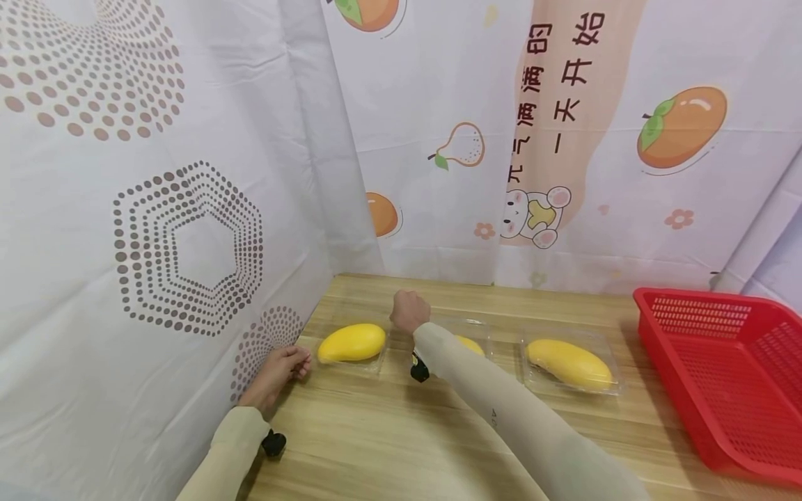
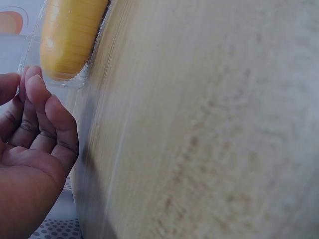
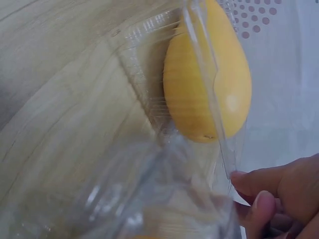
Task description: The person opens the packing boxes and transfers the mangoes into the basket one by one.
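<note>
A yellow mango (image 1: 352, 343) lies in a clear hinged plastic box (image 3: 144, 74) on the left of the table; the lid stands partly raised over the mango. At the box's left end my left hand (image 1: 280, 370) pinches the lid's edge between thumb and fingertips. My right hand (image 1: 410, 311), at the far right corner, pinches the lid's edge (image 3: 227, 154) between thumb and curled fingers. A second boxed mango (image 1: 470, 344) is partly hidden behind my right forearm. Farther right, another mango (image 1: 570, 363) lies in its own clear box (image 1: 532, 383).
A red plastic basket (image 1: 670, 376) stands at the right of the wooden table (image 1: 363, 438). Printed curtains (image 1: 426, 209) hang along the back and left edges, with the left curtain (image 1: 276, 278) close beside my left hand.
</note>
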`<action>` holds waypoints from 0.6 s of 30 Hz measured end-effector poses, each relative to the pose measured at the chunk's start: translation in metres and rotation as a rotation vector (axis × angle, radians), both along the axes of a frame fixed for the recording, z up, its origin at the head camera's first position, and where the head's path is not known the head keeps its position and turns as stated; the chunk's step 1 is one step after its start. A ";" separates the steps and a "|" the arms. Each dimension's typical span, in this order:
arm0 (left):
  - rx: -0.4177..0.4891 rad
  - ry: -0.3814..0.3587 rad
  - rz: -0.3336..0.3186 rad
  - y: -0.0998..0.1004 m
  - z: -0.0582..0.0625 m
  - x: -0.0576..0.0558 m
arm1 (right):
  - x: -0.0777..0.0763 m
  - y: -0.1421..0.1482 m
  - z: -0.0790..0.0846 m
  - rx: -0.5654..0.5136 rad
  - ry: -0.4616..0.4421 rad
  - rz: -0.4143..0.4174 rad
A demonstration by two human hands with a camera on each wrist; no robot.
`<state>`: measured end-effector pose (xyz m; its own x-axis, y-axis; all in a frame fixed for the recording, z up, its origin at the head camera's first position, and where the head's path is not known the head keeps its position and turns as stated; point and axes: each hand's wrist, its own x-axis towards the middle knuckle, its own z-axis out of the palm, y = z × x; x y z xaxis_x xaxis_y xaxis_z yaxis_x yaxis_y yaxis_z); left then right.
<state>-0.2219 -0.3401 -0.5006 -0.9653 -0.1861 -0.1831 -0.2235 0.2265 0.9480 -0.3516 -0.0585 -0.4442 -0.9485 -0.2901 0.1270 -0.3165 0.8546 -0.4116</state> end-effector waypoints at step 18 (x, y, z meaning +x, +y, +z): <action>0.002 0.002 -0.004 -0.001 -0.001 -0.001 | 0.004 0.003 -0.003 0.039 0.090 0.075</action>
<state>-0.2230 -0.3408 -0.5020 -0.9663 -0.1823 -0.1818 -0.2210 0.2253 0.9489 -0.3472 -0.0560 -0.4476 -0.9094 -0.3660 0.1977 -0.4140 0.8422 -0.3454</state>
